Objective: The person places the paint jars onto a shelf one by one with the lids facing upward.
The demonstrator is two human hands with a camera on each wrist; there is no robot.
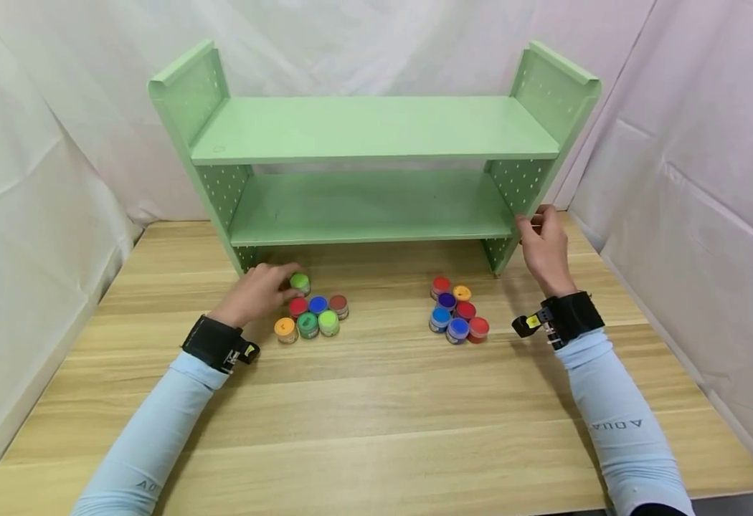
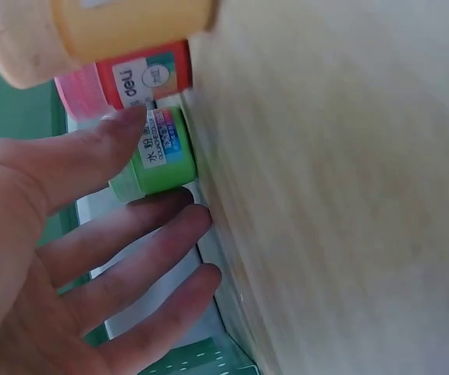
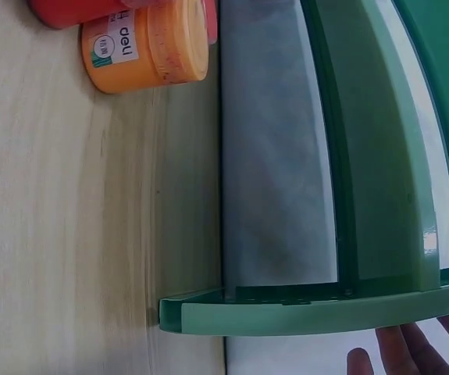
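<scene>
At the left cluster of paint jars, my left hand has its thumb and index finger on either side of a light green paint jar, lightly pinching it. In the left wrist view that jar shows its label beside the thumb, and the other fingers are spread. My right hand is at the outer face of the shelf's right side panel. The right wrist view shows its fingers beside that panel, gripping no jar; the fingertips are partly hidden there.
A green two-tier shelf stands at the back of the wooden table. Near the left hand are red, orange and several other jars. A second cluster with a blue jar and an orange jar sits right of centre.
</scene>
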